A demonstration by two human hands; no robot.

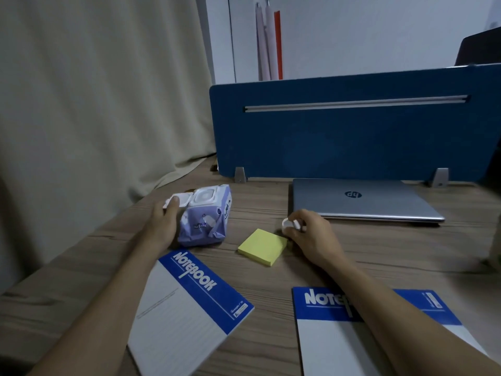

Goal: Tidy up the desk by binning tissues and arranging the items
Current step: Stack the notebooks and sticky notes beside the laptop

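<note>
A purple pack of wet tissues (207, 217) with its white flip lid open lies on the wooden desk (352, 256). My left hand (162, 222) rests against the pack's left side, thumb on the open lid. My right hand (307, 234) pinches a small white round object (286, 223) just right of a yellow sticky-note pad (262, 246). Two blue-and-white notebooks lie near me: one tilted on the left (187, 302), one on the right (352, 337) partly under my right forearm.
A shut silver laptop (363, 200) lies at the back, in front of a blue desk divider (352, 137). A beige curtain (95, 104) hangs along the desk's left edge. Something blurred sits at the far right edge.
</note>
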